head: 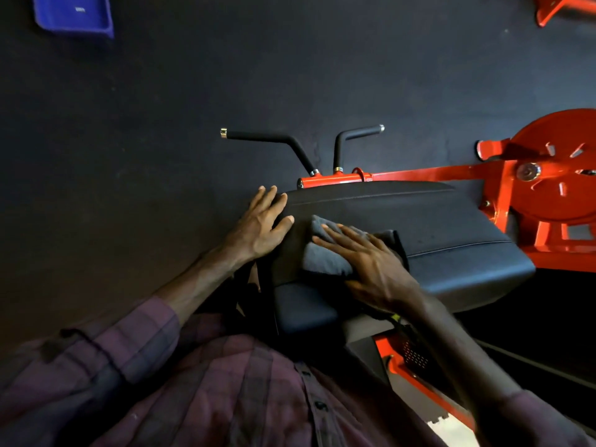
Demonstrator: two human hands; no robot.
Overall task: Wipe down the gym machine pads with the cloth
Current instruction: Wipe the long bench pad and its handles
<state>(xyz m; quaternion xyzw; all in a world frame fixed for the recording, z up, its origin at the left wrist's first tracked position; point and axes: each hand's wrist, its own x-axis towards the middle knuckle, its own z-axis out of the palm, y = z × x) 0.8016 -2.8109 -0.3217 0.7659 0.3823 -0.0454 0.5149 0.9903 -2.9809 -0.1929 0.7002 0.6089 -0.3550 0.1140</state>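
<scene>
A long black pad (435, 227) of an orange gym machine lies across the middle of the view. A folded dark grey cloth (325, 259) sits on its left end. My right hand (371, 262) lies flat on the cloth with fingers spread, pressing it onto the pad. My left hand (261, 224) rests flat on the pad's left edge, fingers straight and extended, beside the cloth. A smaller black pad (303, 311) sits just below, close to my chest.
The orange machine frame (419, 174) runs behind the pad to a round orange disc (554, 169) at right. Two black handlebars (290, 143) stick up behind the pad. Dark rubber floor (129, 156) lies all around. A blue bin (74, 14) stands at top left.
</scene>
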